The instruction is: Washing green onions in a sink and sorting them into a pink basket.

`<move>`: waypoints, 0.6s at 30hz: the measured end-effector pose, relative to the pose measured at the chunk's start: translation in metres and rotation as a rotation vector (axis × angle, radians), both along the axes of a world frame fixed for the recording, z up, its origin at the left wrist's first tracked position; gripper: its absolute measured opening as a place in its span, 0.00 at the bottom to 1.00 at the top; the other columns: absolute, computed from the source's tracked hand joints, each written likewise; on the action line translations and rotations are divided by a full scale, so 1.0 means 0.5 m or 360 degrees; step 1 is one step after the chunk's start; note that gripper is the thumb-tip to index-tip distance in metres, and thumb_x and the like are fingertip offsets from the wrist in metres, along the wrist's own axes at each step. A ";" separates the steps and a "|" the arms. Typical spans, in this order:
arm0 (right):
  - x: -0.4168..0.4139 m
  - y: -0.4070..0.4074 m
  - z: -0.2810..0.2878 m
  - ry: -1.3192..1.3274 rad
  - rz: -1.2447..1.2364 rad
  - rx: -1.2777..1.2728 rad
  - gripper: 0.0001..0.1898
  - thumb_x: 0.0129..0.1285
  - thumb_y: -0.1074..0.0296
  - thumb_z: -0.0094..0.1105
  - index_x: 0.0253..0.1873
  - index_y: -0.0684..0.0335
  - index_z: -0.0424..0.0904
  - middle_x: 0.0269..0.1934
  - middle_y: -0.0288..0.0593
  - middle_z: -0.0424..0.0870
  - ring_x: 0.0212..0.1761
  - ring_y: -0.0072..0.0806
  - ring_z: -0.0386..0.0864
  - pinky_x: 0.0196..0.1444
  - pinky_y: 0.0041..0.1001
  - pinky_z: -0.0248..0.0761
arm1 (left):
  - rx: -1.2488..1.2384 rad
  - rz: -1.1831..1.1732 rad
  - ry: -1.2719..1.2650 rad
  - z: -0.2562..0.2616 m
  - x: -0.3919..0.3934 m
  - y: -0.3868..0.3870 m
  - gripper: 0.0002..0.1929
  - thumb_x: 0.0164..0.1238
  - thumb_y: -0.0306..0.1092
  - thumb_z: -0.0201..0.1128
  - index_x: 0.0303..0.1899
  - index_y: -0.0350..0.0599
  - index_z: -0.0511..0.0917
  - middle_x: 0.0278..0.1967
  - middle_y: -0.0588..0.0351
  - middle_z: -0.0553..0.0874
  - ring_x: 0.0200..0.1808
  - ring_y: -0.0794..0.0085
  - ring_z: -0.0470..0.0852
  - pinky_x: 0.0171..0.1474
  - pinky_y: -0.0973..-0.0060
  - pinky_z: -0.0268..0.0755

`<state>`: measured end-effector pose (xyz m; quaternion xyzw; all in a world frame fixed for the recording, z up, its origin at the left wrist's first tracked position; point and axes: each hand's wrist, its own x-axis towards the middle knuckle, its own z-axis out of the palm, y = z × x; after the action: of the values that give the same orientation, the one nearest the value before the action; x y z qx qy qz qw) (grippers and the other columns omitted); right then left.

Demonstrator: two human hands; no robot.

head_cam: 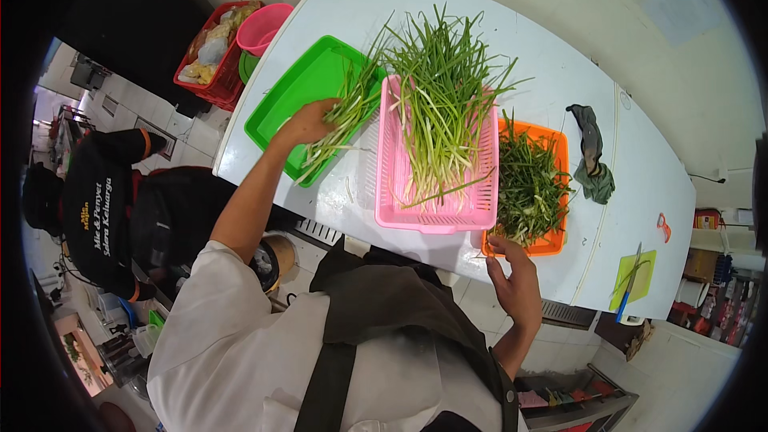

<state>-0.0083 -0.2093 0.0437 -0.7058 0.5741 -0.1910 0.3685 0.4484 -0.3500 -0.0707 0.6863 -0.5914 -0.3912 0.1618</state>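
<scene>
My left hand [312,123] grips a small bunch of scallions [354,102] over the green plastic tray [273,99]. A big heap of scallions [441,108] lies in the pink plastic basket [435,223], its leaves spilling over the far rim. My right hand [513,270] is at the near left corner of the orange basket [564,192], fingers apart with thumb and fingertips by its rim; whether they touch it I cannot tell. Cut greens [531,186] fill that basket, which stands right of the pink one.
Right of the baskets on the white table [648,174] lie a dark cloth [591,156], an orange peeler [663,228] and a blue-handled knife [625,294] on a green cutting board [642,282]. A red crate [225,72] and pink basin [264,30] stand beyond the left edge. A person [102,210] in black is at left.
</scene>
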 end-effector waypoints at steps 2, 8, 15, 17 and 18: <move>-0.007 0.005 0.003 -0.0020 -0.0032 0.0006 0.18 0.64 0.73 0.61 0.59 0.65 0.76 0.49 0.50 0.84 0.51 0.39 0.81 0.54 0.34 0.71 | -0.0279 -0.0220 -0.0114 0.025 0.016 0.015 0.32 0.50 0.34 0.70 0.62 0.44 0.75 0.59 0.42 0.76 0.64 0.50 0.71 0.66 0.62 0.64; -0.018 0.009 -0.008 0.0006 -0.0072 0.0020 0.18 0.64 0.73 0.61 0.58 0.66 0.76 0.49 0.50 0.84 0.51 0.39 0.81 0.55 0.34 0.71 | -0.0295 -0.0593 -0.0375 0.013 -0.005 0.079 0.25 0.50 0.41 0.74 0.54 0.54 0.82 0.60 0.49 0.74 0.66 0.54 0.69 0.67 0.55 0.57; 0.003 0.001 0.008 0.0022 0.0011 -0.0070 0.18 0.64 0.74 0.61 0.58 0.66 0.76 0.48 0.50 0.84 0.51 0.39 0.81 0.55 0.33 0.71 | -0.0562 -0.0111 -0.0506 -0.077 -0.011 0.075 0.27 0.51 0.44 0.74 0.56 0.56 0.80 0.64 0.48 0.70 0.69 0.54 0.63 0.69 0.49 0.49; 0.002 0.004 0.004 0.0042 0.0006 -0.0067 0.18 0.63 0.74 0.62 0.58 0.66 0.76 0.48 0.50 0.84 0.51 0.39 0.81 0.55 0.33 0.71 | -0.0628 0.0240 -0.0756 -0.055 -0.043 0.069 0.40 0.46 0.46 0.76 0.66 0.55 0.70 0.66 0.43 0.67 0.69 0.50 0.62 0.69 0.46 0.48; 0.002 0.004 0.005 0.0046 0.0015 -0.0069 0.18 0.63 0.74 0.62 0.58 0.66 0.76 0.48 0.50 0.84 0.51 0.39 0.81 0.55 0.33 0.71 | -0.0627 0.0250 -0.0754 -0.057 -0.042 0.064 0.40 0.46 0.46 0.76 0.66 0.55 0.70 0.66 0.43 0.67 0.69 0.50 0.62 0.69 0.46 0.48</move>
<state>-0.0075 -0.2071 0.0460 -0.7190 0.5718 -0.1915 0.3456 0.4273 -0.3181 -0.0990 0.7573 -0.6223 -0.0848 0.1792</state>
